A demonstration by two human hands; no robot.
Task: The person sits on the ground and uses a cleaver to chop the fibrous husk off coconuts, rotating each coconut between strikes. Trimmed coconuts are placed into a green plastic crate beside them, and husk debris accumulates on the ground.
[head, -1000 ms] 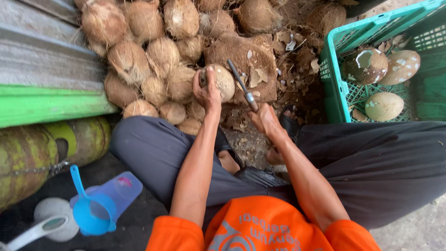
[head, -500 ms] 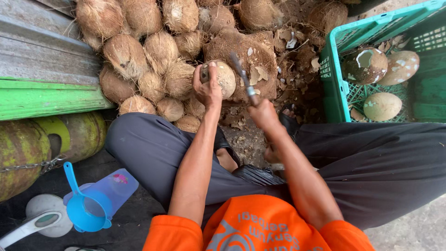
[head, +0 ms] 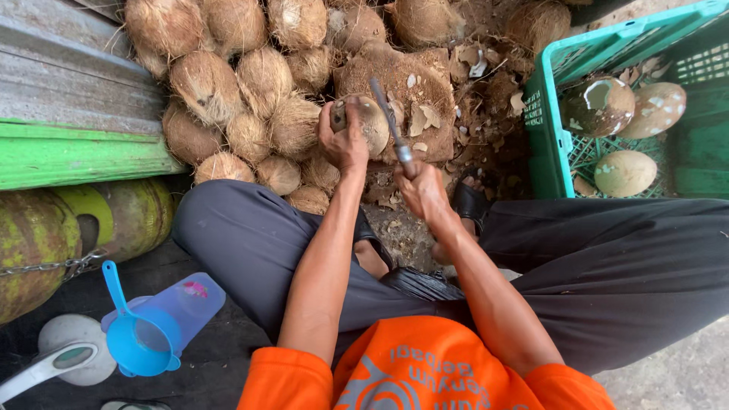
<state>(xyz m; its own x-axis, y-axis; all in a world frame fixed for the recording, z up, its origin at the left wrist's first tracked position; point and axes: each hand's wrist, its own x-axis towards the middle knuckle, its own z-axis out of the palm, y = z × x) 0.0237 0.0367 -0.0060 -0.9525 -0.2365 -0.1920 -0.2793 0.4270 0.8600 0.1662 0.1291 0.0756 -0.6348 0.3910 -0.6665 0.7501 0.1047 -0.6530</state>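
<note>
My left hand (head: 345, 140) grips a brown coconut (head: 370, 121) and presses it against a worn wooden block (head: 414, 99). My right hand (head: 421, 190) is closed around the handle of a knife (head: 389, 121), whose blade lies against the right side of that coconut. Shell chips lie scattered on the block and the ground around it. I sit cross-legged in dark trousers and an orange shirt.
A heap of husked coconuts (head: 228, 83) fills the ground ahead and to the left. A green plastic crate (head: 543, 129) at right holds three peeled coconuts (head: 624, 172). At left are a green board (head: 76, 159), a mottled gas cylinder (head: 53, 235) and a blue scoop in a jug (head: 133, 342).
The knife has swung from pointing right of the coconut to lying against it. My right hand has moved slightly left and up. The left hand keeps its grip.
</note>
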